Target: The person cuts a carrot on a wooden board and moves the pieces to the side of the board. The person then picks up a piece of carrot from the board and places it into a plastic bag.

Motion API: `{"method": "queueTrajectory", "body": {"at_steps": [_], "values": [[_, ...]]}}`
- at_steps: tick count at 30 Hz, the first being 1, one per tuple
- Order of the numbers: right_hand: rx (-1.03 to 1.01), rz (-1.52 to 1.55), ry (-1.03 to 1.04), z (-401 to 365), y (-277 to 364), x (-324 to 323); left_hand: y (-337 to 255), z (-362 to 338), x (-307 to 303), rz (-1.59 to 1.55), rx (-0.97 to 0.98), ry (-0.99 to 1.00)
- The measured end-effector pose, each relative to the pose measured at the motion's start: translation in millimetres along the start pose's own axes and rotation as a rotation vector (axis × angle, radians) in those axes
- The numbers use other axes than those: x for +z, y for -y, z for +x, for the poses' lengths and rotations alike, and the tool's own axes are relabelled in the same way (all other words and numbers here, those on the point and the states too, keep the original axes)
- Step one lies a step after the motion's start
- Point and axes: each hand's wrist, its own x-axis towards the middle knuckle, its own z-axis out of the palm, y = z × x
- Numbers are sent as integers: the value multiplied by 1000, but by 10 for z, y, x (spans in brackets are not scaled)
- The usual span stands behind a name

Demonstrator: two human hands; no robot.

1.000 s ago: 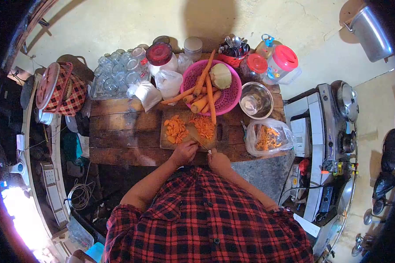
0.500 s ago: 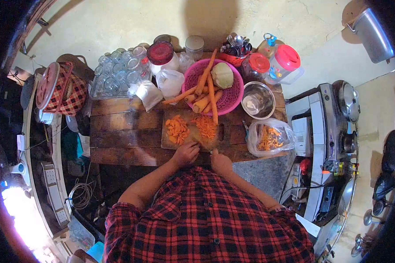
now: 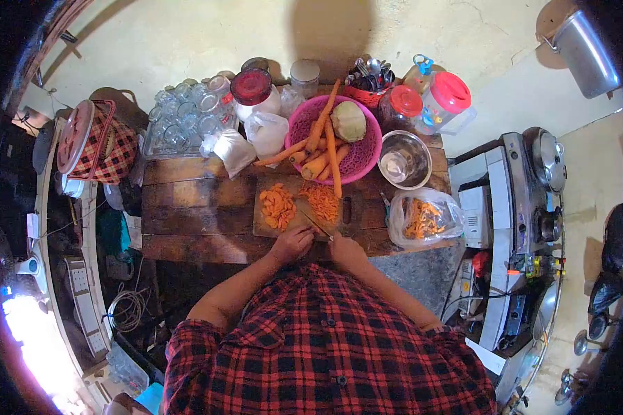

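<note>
While the right hand (image 3: 348, 253) grips a knife (image 3: 317, 225), its fist covers most of the handle; the blade slants forward and left onto the cutting board (image 3: 299, 220). Left hand (image 3: 294, 243), just beside the blade at the board's near edge: fingers curled, undersides hidden, so cannot tell whether they pinch anything. Blade thin and poorly set off from the wood; it seems to clear the left fingertips, though contact cannot be excluded.

Ahead of the left hand: carrot slices (image 3: 277, 206). Ahead of the right, slightly left: carrot shreds (image 3: 322, 202). Beyond these, the pink basket (image 3: 376, 153), its floor partly hidden by whole carrots (image 3: 315, 167) and a cabbage (image 3: 349, 121).

Right of the right hand: clear bag (image 3: 450, 220), orange pieces inside blurred by film. Far right, dark hanging items (image 3: 612, 238) run into the black border.

Markings: blue patches on the red-lidded jug (image 3: 453, 93), well ahead and right of the right hand, too small to read.
</note>
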Motion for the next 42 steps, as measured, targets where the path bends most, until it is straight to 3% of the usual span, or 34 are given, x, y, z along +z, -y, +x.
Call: {"method": "queueTrajectory", "body": {"at_steps": [6, 11, 17, 21, 29, 32, 42], "values": [[94, -40, -31, 8, 61, 133, -18, 6, -27, 1, -6, 5], [-73, -24, -54, -41, 29, -65, -86, 75, -105, -24, -35, 42], [45, -69, -90, 95, -74, 347, -86, 86, -137, 5, -6, 27], [-33, -76, -127, 21, 60, 100, 5, -16, 17, 6, 5, 52], [98, -92, -65, -19, 13, 206, -78, 41, -96, 6, 4, 5], [42, -15, -37, 48, 46, 126, -68, 27, -40, -73, -73, 4], [121, 5, 7, 13, 60, 132, -79, 37, -80, 15, -39, -8]]}}
